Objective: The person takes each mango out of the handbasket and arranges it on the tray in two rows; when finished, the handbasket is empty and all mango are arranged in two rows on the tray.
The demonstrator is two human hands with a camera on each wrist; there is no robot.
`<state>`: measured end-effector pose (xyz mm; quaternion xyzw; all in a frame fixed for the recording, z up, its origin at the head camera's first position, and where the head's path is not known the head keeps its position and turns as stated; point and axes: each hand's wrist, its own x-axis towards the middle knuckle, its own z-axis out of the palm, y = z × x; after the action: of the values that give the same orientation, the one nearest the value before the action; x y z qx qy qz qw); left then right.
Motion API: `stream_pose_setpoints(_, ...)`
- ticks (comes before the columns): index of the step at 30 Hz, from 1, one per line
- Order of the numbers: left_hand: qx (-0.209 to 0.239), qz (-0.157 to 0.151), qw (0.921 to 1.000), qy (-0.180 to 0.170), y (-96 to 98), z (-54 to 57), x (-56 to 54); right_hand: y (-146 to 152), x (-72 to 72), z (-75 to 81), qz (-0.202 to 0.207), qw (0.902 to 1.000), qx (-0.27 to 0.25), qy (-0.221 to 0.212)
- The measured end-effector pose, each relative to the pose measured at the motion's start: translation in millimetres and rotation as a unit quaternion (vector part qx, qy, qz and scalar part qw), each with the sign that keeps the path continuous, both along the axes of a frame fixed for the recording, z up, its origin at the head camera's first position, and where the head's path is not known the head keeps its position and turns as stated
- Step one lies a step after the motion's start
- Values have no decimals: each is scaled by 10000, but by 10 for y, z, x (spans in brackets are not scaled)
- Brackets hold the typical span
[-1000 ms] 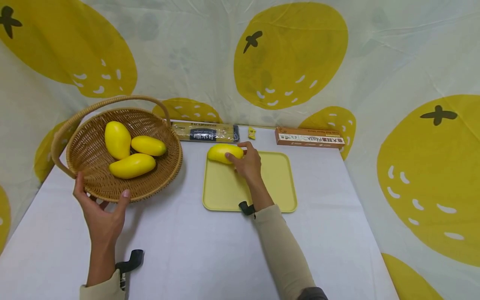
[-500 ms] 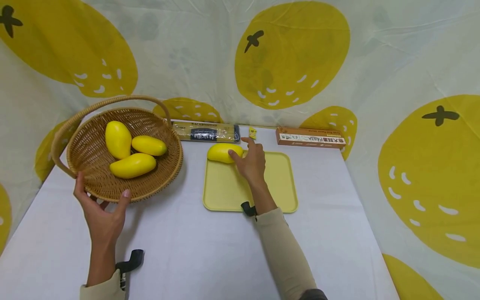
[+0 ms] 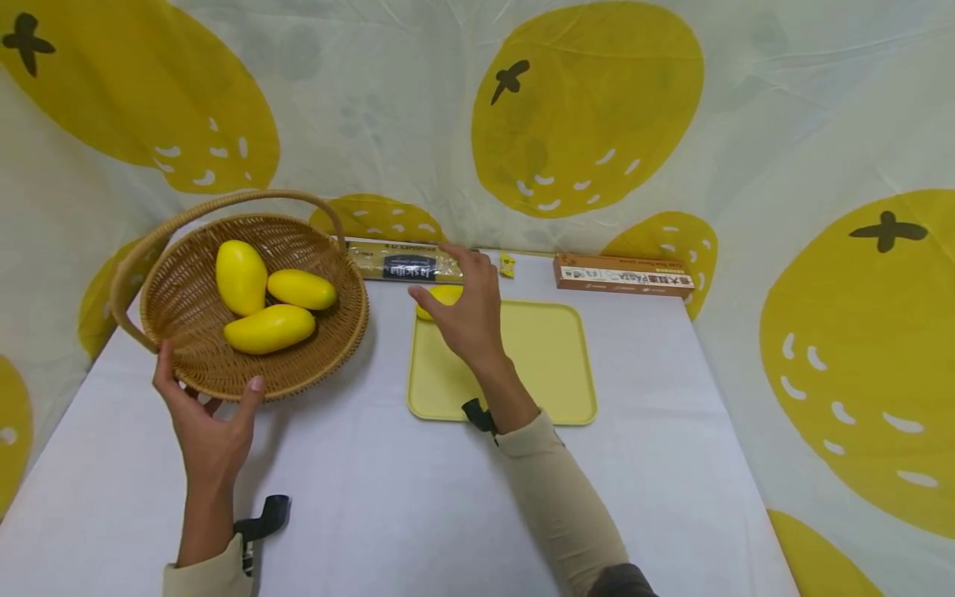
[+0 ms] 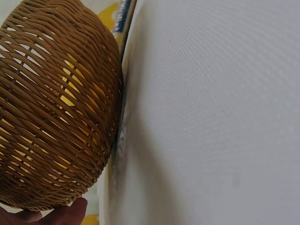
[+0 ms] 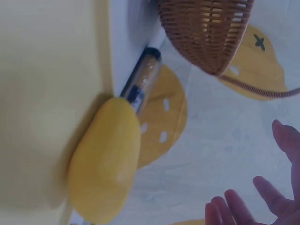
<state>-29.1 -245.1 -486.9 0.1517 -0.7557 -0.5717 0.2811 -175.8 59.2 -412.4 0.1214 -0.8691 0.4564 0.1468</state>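
My left hand [image 3: 209, 439] grips the near rim of a tilted wicker basket [image 3: 182, 348] with a tall handle, thumb on the rim and fingers beneath. Three yellow mangoes [image 3: 241, 278] lie inside it. In the left wrist view the basket's woven side [image 4: 56, 103] fills the left, yellow showing through the gaps. Another mango [image 5: 105, 159] lies at the far-left corner of a pale yellow tray [image 3: 555, 356]. Over that mango hovers my right hand [image 3: 475, 319], thumb and fingers spread and holding nothing; in the head view it hides much of the fruit.
Behind the tray lie a spaghetti pack [image 3: 406, 263], a small yellow wrapped piece [image 3: 507, 265] and a brown pasta box [image 3: 625, 275]. A white cloth [image 3: 358, 481] covers the table. Fruit-printed fabric [image 3: 373, 108] hangs close behind and at the sides.
My right hand has let go of the mango on the tray, spread its fingers, and moved up and left over it. The left hand and basket stay nearly still.
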Motion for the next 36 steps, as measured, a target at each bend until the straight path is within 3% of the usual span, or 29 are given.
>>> stream_pose_setpoints(8, 6, 56, 9999, -112, -3, -22, -15, -338, 41, 25, 907, 9952, 39, 375)
stream_pose_setpoints(18, -23, 55, 9999, -86, -14, -19, -18, -811, 59, 29, 1617, 9848, 494, 405)
stream_pose_setpoints(29, -72, 52, 9998, -155, -23, -12, -5, -1269, -23, -7, 2218, 9687, 1112, -77)
stream_pose_setpoints(36, -53, 52, 9998, -170, -20, -18, -15, -1472, -132, 23, 2374, 9556, 1715, -316)
